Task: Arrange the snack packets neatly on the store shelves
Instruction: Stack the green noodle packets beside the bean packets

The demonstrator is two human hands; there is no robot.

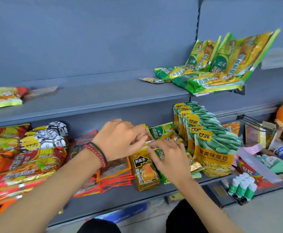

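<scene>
left hand [120, 140]: fingers curled, small packet [147, 134] pinched at top | right hand [169, 157]: same packet's edge pinched by bent fingertips | packet held over lower shelf [120, 195], at 9 o'clock of bean bags [211, 148]

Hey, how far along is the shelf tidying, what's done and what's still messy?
Done: the bean packets stand upright in a row on the lower shelf. In hand: the left hand and right hand hold a small packet over the brown stack. Left: the red packets lie heaped at the left, and the green packets on the upper shelf lie and lean unevenly.
</scene>
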